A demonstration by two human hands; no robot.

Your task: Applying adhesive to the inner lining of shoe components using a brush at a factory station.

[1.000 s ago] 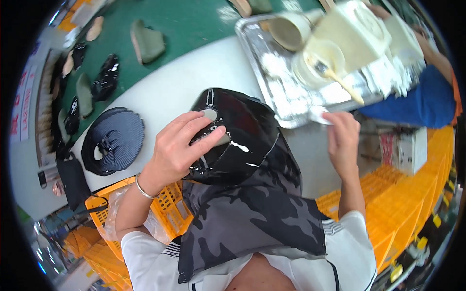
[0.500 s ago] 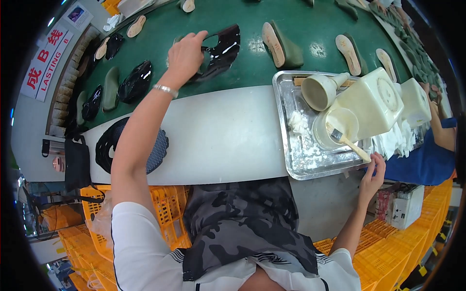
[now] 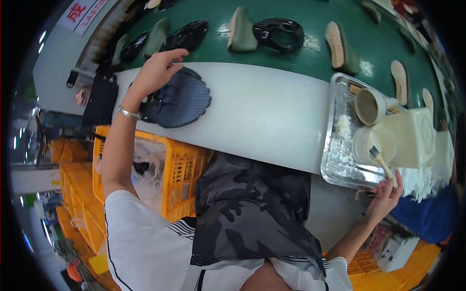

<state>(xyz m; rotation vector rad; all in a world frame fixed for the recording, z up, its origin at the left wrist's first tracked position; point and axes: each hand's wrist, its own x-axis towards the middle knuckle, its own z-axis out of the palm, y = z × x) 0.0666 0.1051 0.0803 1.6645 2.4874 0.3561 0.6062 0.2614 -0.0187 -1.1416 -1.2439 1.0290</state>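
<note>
My left hand is open with its fingers apart. It hovers at the edge of a stack of black shoe uppers with mesh lining, and a glossy black upper lies just beyond the fingertips. On the green conveyor, another glossy black upper rests beside an olive shoe last with a beige insole. At the right, my right hand closes its fingertips on the handle end of a glue brush. The bristles lean into a tub of white glue.
A metal tray carries the tub, a beige cup and a large cream container. The white work board borders the green conveyor, where several lasts lie. An orange crate stands below at left.
The black upper left my left hand and now lies on the conveyor. That hand moved back toward the stack of uppers. My right hand stays by the brush handle; the view has shifted.
</note>
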